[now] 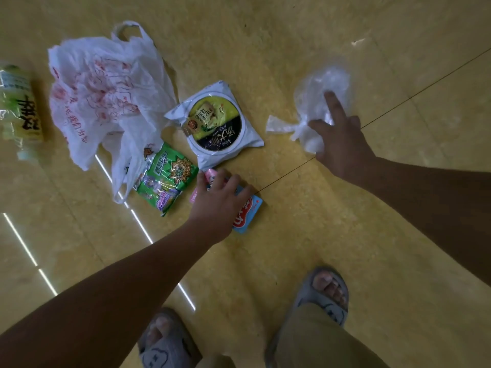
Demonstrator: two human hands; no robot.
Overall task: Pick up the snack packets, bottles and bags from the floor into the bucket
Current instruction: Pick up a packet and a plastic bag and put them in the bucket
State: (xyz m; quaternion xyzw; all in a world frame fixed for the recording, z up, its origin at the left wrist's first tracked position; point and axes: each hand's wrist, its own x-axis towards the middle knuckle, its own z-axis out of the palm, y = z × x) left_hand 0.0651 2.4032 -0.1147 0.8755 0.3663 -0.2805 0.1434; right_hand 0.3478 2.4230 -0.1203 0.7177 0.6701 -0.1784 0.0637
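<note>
L hand [216,200] lay with fingers spread apart on the blue-pink packet [248,212] on the floor [318,235]. R hand [341,140], fingers also apart, touched the clear bag [322,91]. Green packet [166,179], round noodle pack [215,126] & white bag [106,94] lay just beside.

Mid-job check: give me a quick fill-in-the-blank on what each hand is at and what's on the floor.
1. The right hand reaches onto the clear ____ bag.
2. The left hand rests on the pink and ____ packet.
3. The white carrier bag bears ____ print.
4. The green snack packet lies to the ____ of the left hand.

Missing words: plastic; blue; red; left
</note>
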